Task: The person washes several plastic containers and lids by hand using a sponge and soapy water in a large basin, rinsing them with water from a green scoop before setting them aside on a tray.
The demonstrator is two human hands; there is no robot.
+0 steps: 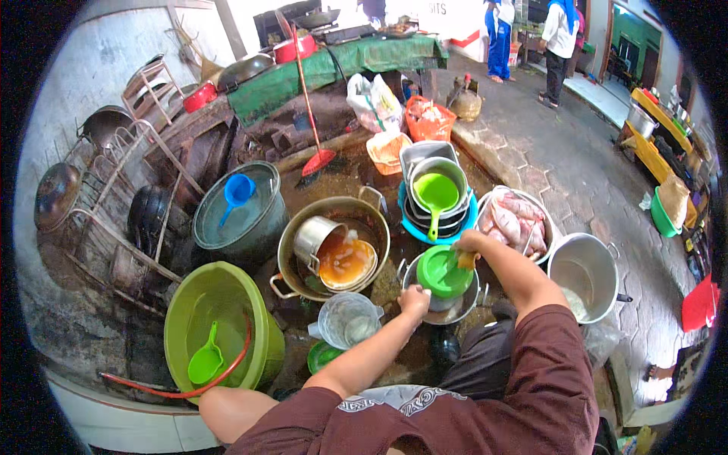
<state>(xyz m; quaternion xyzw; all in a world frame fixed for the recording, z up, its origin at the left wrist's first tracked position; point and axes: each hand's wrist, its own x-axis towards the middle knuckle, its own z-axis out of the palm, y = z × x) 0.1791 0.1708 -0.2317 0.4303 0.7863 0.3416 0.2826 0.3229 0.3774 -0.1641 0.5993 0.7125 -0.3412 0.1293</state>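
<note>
My left hand (415, 301) grips the near left rim of a green plastic basin (441, 270), tilted over a metal pot with two handles (463, 314). A yellowish sponge (467, 260) is in my right hand (470, 243), at the basin's upper right side. Behind the basin, a bright green dipper (437, 192) lies on stacked pans in a blue basin (473, 219). On the left stands a large pot (286, 256) holding a smaller metal pot (310, 239) and a bowl of orange-brown liquid (348, 264). A clear plastic container (347, 320) is near my left forearm.
At the left are an olive tub (267, 335) with a green dipper and red hose, and a grey bucket (242, 233) with a blue dipper. To the right stand a basin of raw fish (515, 219) and a deep metal pot (588, 273). People stand far back.
</note>
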